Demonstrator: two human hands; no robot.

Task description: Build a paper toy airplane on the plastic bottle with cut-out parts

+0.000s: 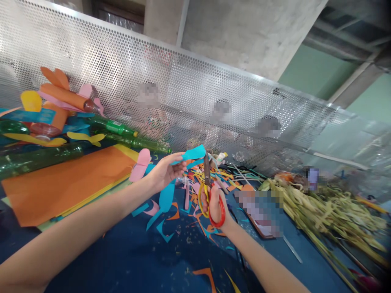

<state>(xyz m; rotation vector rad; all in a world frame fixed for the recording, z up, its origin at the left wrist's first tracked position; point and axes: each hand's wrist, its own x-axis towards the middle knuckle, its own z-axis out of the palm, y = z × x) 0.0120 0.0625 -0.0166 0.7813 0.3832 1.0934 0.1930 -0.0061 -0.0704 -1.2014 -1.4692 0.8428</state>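
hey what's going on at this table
A person's left grip holds up a cut blue paper shape while the right grip holds red-and-yellow-handled metal scissors, the blades at the shape's right end. Coloured paper pieces lie below on the dark blue table.

Left of the left fingers (180, 158), on the dark blue desk (122, 260): one stack of coloured sheets (70, 179), orange uppermost; beyond it, several green bottles (111, 127), lying on their sides; farther left, one bottle wrapped in orange paper (64, 95). Right of the right fingers (214, 195): one flat rectangular object (259, 215), surface pixelated; farther right, one heap of pale yellow-green husks (332, 211). Beyond both sets of fingers: one perforated metal panel (189, 89); above it, a grey concrete wall (238, 36).
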